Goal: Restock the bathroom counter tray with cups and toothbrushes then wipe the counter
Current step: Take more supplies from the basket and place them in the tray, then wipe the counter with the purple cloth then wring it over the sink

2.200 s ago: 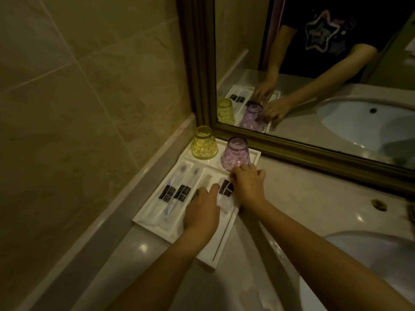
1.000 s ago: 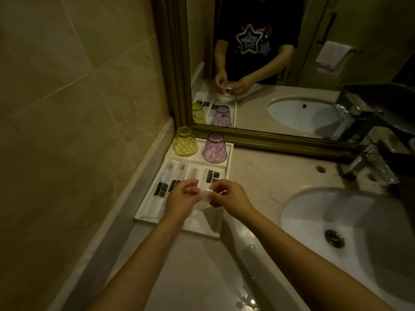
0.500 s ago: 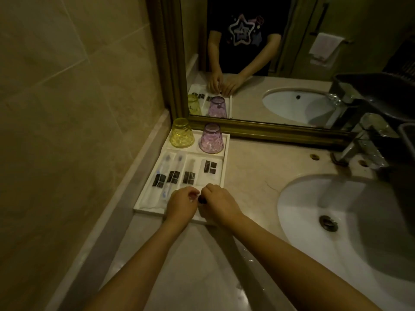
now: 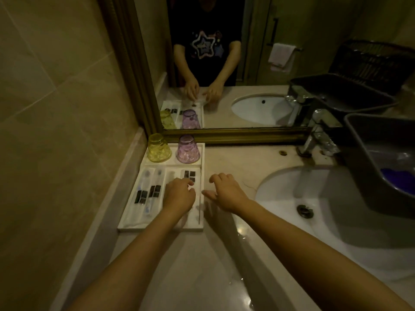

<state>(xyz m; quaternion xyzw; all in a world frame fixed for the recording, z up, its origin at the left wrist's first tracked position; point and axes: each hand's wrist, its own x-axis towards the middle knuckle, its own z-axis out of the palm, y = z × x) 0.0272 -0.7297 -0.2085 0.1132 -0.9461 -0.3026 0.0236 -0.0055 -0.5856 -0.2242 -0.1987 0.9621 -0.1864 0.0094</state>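
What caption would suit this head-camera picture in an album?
Left hand rests on the white tray of wrapped toothbrushes and upturned cups; right hand hovers over the counter.

1. The counter point(image 4: 242, 162) looked like polished beige stone, glossy and wet-shining near the front.
2. The tray point(image 4: 173, 163) was matt white.
3. The yellow cup point(image 4: 158, 148) and purple cup point(image 4: 188, 150) were translucent and faceted.
4. The toothbrushes point(image 4: 147, 191) lay in clear glossy wrappers.
5. The faucet point(image 4: 320, 133) was shiny metal.
6. The basin point(image 4: 332, 221) was smooth white ceramic.
7. The tub point(image 4: 381, 167) looked like dark matt plastic.
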